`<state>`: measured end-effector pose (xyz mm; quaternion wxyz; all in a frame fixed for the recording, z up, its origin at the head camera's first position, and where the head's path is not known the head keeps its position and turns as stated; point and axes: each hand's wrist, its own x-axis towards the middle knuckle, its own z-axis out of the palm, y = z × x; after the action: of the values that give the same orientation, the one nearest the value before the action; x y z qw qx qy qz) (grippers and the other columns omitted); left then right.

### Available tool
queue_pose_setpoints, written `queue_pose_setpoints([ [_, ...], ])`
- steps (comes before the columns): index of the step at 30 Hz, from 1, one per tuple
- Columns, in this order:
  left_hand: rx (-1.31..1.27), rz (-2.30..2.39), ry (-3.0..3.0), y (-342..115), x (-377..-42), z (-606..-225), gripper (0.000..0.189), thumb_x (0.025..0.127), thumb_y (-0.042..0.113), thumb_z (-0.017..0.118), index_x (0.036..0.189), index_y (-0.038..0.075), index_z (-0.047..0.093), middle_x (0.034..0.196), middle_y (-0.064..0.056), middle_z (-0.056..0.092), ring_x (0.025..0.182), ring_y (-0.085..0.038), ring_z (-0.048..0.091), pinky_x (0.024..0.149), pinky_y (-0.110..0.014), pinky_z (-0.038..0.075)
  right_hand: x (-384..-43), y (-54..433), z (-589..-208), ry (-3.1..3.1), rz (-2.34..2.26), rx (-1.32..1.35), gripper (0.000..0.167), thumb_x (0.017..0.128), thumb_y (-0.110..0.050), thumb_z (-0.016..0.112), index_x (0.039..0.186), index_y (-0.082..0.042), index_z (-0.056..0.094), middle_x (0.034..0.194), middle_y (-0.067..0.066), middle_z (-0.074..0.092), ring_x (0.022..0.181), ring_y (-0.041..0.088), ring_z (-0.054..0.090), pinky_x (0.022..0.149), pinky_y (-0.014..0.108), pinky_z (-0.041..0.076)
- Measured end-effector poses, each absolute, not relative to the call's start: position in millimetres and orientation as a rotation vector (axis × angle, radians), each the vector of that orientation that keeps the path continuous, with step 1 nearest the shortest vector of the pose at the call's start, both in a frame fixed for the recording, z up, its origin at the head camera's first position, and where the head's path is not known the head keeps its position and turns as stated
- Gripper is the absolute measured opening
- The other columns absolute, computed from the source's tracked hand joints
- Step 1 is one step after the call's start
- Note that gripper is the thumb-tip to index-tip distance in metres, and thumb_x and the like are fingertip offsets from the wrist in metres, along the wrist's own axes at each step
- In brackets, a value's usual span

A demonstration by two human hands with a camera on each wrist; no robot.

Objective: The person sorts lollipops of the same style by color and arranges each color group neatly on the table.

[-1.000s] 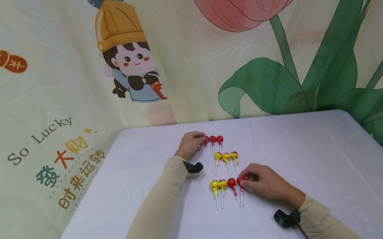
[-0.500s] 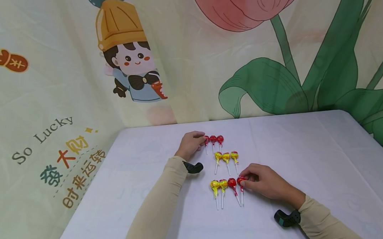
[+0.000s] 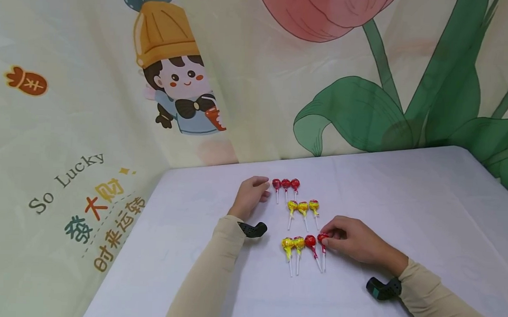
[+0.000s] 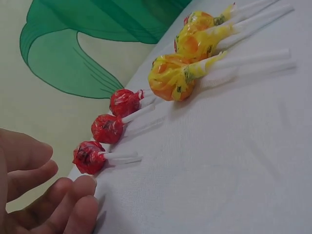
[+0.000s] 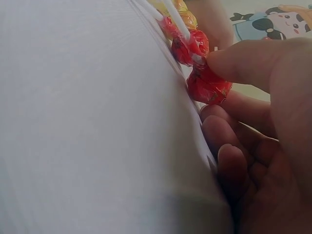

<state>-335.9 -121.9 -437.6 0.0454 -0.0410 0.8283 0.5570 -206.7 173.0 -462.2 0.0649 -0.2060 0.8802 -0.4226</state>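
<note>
My right hand point(image 3: 354, 239): thumb point(image 5: 246, 63) and fingers pinch one red lollipop point(image 3: 322, 238) by its wrapped head, the thumb lying where wrapper meets stick; the other fingertips curl low beside the cloth. I judge the head is gripped because it fills the fingers better than the thin stick, which is left free, pointing back toward me. Whether the candy bears fully on the cloth I cannot tell.

Just left of that pinch lies a second red lollipop point(image 3: 310, 241), its stick slanting toward the pinched one's; further left, a pair of yellow lollipops point(image 3: 298, 242), heads touching. These make the row nearest me, sticks toward my body.

Beyond my right fingertips, to their left: a middle row of yellow lollipops point(image 3: 303, 207), three in number, seemingly grouped by colour.

My left hand point(image 3: 248, 198): fingers loosely bent, thumb parted from them, nothing between. Just right of these fingertips, apart from them, begins a far row of red lollipops point(image 3: 285, 184), three heads side by side; the hand perhaps rests there as a marker for the row's end.

Outward from both hands: the white tablecloth point(image 3: 405, 198) beneath, and behind it a printed wall hanging point(image 3: 261, 92)
</note>
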Motion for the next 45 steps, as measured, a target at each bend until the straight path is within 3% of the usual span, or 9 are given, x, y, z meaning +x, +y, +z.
queue_pose_setpoints([
  [11,-0.081,1.658,2.53,-125.1,-306.3,-435.8,0.028,0.1,0.026,0.062,0.124,0.012,0.069,0.108,-0.005,0.064,0.089,-0.017,0.066,0.079,-0.03,0.054,-206.9,175.1,-461.0,2.635,-1.311,-0.604,0.022,0.089,-0.033,0.077,0.108,-0.022,0.07,0.09,-0.005,0.059,0.086,0.018,0.055,0.071,0.026,0.048],
  [26,0.097,1.521,2.593,-116.5,-245.5,-433.3,0.023,0.099,0.027,0.063,0.117,0.015,0.072,0.09,-0.003,0.068,0.08,-0.022,0.062,0.068,-0.032,0.051,-205.7,174.7,-457.0,2.621,-1.306,-0.572,0.023,0.088,-0.033,0.078,0.106,-0.021,0.069,0.09,-0.003,0.059,0.087,0.02,0.054,0.071,0.026,0.049],
  [45,0.426,1.299,2.766,-117.4,-195.5,-441.5,0.02,0.1,0.026,0.063,0.115,0.018,0.072,0.104,0.009,0.065,0.089,-0.012,0.059,0.073,-0.027,0.053,-206.8,171.6,-458.1,2.631,-1.307,-0.529,0.025,0.087,-0.032,0.078,0.106,-0.019,0.068,0.09,-0.002,0.059,0.087,0.02,0.053,0.071,0.027,0.048],
])
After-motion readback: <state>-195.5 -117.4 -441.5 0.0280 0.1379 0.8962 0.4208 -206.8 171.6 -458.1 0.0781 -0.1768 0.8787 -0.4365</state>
